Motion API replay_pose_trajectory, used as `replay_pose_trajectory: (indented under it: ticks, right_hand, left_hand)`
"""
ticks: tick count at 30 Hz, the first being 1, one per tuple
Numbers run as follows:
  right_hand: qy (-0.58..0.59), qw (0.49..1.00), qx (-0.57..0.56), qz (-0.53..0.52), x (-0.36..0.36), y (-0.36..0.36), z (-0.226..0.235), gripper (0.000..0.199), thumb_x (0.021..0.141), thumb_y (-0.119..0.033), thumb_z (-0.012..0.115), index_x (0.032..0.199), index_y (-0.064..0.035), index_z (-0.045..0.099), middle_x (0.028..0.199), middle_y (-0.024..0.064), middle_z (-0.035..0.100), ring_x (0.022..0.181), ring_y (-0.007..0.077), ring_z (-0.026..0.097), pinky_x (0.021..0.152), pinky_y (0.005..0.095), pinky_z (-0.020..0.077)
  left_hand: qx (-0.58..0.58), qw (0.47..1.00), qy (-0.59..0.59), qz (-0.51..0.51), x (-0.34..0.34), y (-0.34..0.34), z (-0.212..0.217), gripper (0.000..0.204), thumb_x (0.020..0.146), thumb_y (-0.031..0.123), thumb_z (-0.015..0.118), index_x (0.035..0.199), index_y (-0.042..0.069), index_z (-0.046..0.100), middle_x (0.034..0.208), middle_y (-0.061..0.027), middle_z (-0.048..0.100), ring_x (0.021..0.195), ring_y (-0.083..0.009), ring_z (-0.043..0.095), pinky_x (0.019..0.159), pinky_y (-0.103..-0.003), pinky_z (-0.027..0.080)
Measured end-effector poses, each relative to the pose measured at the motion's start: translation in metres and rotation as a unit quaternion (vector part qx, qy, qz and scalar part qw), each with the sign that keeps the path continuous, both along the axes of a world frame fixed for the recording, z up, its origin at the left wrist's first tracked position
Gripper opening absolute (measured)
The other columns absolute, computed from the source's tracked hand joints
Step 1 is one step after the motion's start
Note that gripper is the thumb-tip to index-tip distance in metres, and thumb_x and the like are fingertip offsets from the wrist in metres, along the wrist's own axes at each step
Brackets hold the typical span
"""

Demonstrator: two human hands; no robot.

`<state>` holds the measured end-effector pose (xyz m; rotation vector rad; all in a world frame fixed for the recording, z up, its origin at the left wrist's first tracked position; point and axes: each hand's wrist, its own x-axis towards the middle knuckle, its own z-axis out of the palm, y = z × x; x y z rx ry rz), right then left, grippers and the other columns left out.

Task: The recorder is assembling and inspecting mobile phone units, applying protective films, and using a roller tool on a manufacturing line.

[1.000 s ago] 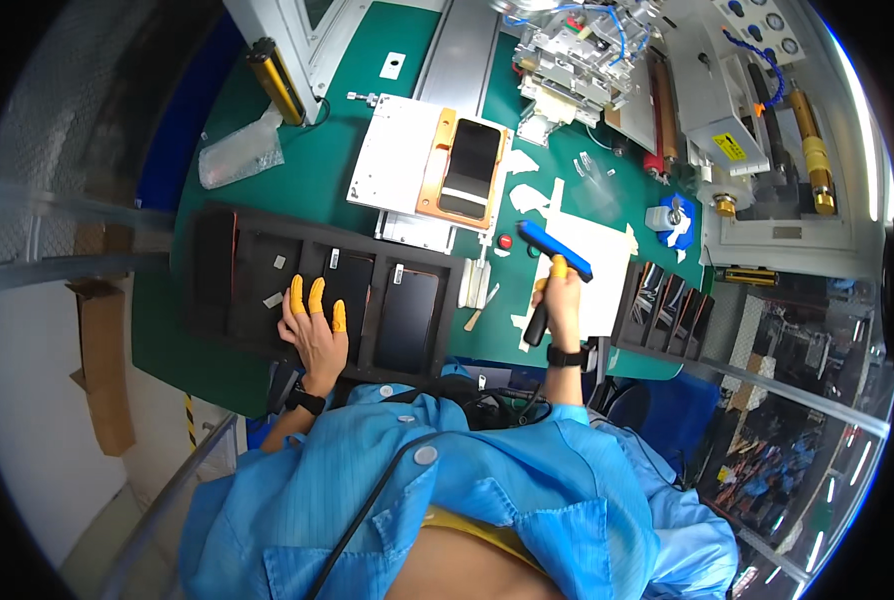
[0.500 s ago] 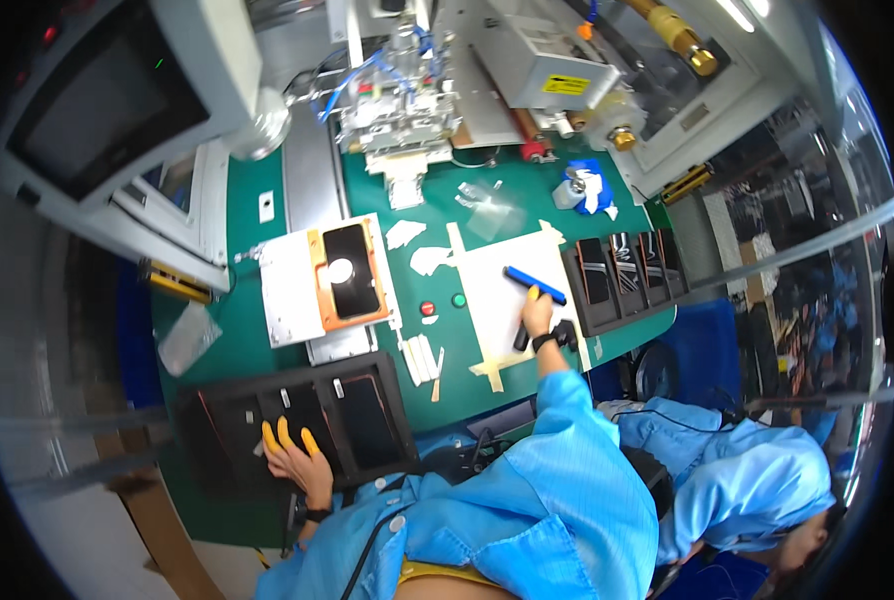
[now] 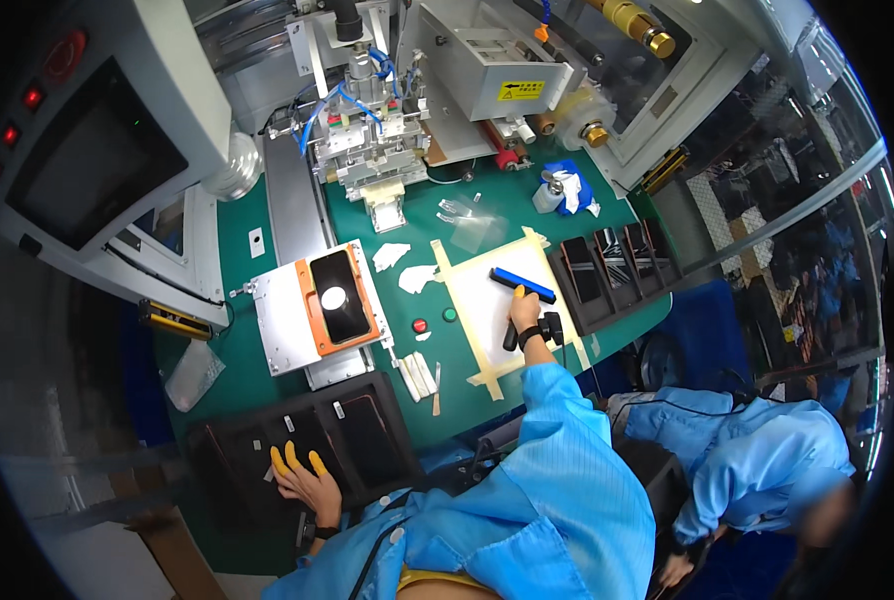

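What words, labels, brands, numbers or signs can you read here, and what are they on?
Yellow sticker on the grey box: black arrow and triangle sign; lettering too small to read.
Small white labels in the black tray: too small to read.
Dark screen: nothing readable.
Blue-headed tool in the right hand: no lettering visible.

On the far side, a yellow sign [image 3: 521, 91] sits on a grey box [image 3: 482, 76]. It has a black arrow and black writing. Near left, small white stickers [image 3: 339, 410] sit on dark phones [image 3: 364, 442]; any print is too tiny to read.
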<state>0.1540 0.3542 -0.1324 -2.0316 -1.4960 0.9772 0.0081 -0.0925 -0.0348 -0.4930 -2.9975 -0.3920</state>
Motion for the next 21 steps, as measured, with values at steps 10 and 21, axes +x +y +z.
replay_pose_trajectory:
  ticks: [10,21]
  right_hand:
    - [0.148,0.987,-0.037,-0.052,-0.003,-0.148,0.002,0.035,0.086,-0.032,0.046,0.088,0.0027,0.04,0.063,0.015,0.054,0.043,0.025,0.055,0.037,0.0343,0.0448]
    - [0.143,0.906,0.192,0.35,-0.09,-0.206,0.107,0.038,0.083,-0.018,0.054,0.112,0.007,0.046,0.097,0.0165,0.057,0.081,0.0185,0.057,0.074,0.0243,0.0435]
  left_hand:
    - [0.052,0.998,0.003,-0.021,-0.005,0.002,-0.001,0.043,0.083,0.025,0.048,0.122,0.008,0.039,0.133,-0.0135,0.028,0.122,-0.0319,0.023,0.091,-0.051,0.017]
    - [0.227,0.965,-0.008,-0.133,-0.001,-0.03,0.016,0.034,0.078,0.014,0.055,0.11,0.007,0.051,0.123,-0.0139,0.041,0.114,-0.0327,0.034,0.091,-0.043,0.024]
